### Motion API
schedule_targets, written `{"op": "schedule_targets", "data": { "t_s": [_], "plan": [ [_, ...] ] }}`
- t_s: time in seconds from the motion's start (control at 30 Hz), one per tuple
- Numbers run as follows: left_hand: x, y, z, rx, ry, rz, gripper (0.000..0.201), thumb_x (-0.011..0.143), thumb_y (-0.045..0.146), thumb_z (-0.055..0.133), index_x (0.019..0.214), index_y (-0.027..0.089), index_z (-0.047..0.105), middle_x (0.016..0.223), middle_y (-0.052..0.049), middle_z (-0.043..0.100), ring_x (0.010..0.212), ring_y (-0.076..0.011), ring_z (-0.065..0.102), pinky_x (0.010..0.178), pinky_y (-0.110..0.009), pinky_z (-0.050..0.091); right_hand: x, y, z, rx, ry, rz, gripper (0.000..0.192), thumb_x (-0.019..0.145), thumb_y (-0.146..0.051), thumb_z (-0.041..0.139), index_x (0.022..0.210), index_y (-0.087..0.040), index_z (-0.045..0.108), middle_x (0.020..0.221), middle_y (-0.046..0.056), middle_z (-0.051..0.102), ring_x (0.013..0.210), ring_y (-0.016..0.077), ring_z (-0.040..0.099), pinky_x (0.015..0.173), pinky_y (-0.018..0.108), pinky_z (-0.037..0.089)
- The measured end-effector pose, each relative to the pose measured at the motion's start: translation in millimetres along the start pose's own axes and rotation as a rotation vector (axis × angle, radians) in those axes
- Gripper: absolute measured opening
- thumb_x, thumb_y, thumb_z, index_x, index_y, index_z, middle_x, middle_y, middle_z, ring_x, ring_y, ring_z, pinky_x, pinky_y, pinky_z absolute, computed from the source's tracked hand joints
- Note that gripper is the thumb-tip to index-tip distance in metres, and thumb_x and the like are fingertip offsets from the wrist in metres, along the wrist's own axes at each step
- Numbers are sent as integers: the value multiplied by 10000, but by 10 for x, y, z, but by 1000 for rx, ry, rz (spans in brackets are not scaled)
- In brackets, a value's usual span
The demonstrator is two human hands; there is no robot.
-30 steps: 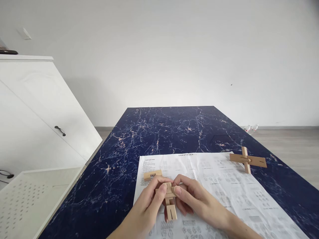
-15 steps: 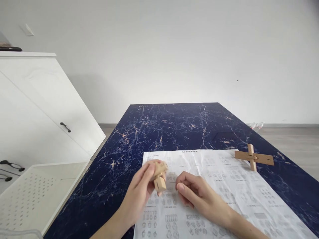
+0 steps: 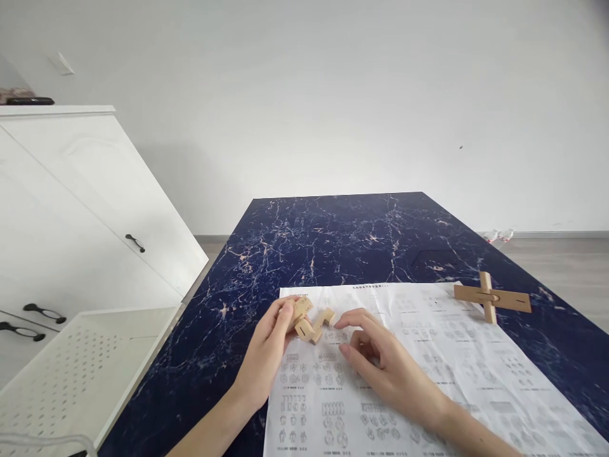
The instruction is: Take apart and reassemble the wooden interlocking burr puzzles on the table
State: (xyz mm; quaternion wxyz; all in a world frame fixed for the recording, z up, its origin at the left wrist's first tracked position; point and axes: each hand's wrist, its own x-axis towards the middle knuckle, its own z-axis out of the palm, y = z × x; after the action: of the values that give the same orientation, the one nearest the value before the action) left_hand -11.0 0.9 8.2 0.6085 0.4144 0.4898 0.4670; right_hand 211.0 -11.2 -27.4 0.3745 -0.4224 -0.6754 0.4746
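Observation:
My left hand (image 3: 273, 336) is closed around light wooden puzzle pieces (image 3: 301, 309), which cross each other at an angle. A notched wooden piece (image 3: 325, 320) sticks out at their right side; whether the hand holds it or the paper bears it, I cannot tell. Just right of that piece is my right hand (image 3: 375, 352), its index finger and thumb apart with nothing between them. Both hands are over a creased instruction sheet (image 3: 404, 381) printed with small grey diagrams.
A cross-shaped wooden assembly (image 3: 490, 297) rests at the sheet's far right corner. The dark blue marbled table (image 3: 333, 241) reaches toward a pale wall. On the left stand a white cabinet (image 3: 95, 209) and a perforated white surface (image 3: 71, 368).
The notched piece now shows beside my left hand's puzzle pieces. My right hand's index finger and thumb have spread from a curled pose. The view has shifted slightly.

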Motion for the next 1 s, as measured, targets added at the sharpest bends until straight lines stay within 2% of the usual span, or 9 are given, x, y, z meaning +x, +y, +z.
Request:
{"op": "schedule_targets", "data": {
  "t_s": [0.07,0.17,0.27,0.33,0.43,0.63,0.77,0.87,1.0],
  "plan": [
    [-25,-27,20,49,-85,-18,456,999,621,648,1215,223,707,1098,-60,731,1047,-251,684,949,-373,534,0,40,20,1,51,-23,252,1039,-335,562,1282,-284,601,1397,120,560,711,146,584,614,339,543],
    [-63,-62,46,143,-202,-28,437,1019,624,614,1196,236,712,1050,-44,721,1034,-240,674,961,-373,529,2,71,39,-43,70,-29,360,1010,-314,599,1370,-307,597,1551,133,496,676,136,592,626,370,596],
    [-86,-77,69,178,-228,-4,426,1033,611,596,1200,234,704,1053,-49,720,1021,-228,672,942,-358,530,4,59,47,-130,29,-14,495,960,-284,656,1446,-349,582,1646,118,447,626,121,582,634,399,629],
    [-88,-82,81,140,-219,-8,449,1038,618,579,1212,218,687,957,-37,699,839,-183,648,782,-313,533,5,46,52,-197,3,-10,546,946,-288,681,1476,-358,571,1651,116,459,602,117,572,625,409,630],
    [-75,-91,91,58,-191,-25,490,1038,631,569,1247,194,646,814,1,630,596,-118,501,563,-265,422,1,48,68,-252,0,-26,484,969,-333,681,1445,-324,593,1583,129,527,594,121,563,619,408,612],
    [-46,-51,98,-78,-141,-6,406,1024,562,641,1172,185,652,853,-8,606,690,-131,508,663,-280,440,-24,66,88,-230,4,-37,431,964,-380,709,1380,-300,630,1469,136,567,611,124,562,607,390,569],
    [-38,5,81,-109,-151,-26,354,1000,543,689,1059,196,657,866,5,570,720,-127,485,727,-292,435,-3,39,5,-1,18,32,458,921,-436,774,1341,-283,673,1311,126,646,768,195,641,642,366,552],
    [-36,16,63,-75,-152,-30,383,954,478,772,1198,212,644,897,12,560,733,-122,461,731,-290,415,38,30,-107,341,32,171,530,955,-529,748,1406,-263,665,998,73,707,791,216,628,730,372,549],
    [-42,-15,48,-61,-224,-55,628,826,318,908,1356,234,581,934,21,554,804,-125,483,784,-281,426,117,12,-205,905,122,246,503,955,-571,738,1302,-207,754,1094,81,702,930,217,639,903,352,563]
  ]
}}
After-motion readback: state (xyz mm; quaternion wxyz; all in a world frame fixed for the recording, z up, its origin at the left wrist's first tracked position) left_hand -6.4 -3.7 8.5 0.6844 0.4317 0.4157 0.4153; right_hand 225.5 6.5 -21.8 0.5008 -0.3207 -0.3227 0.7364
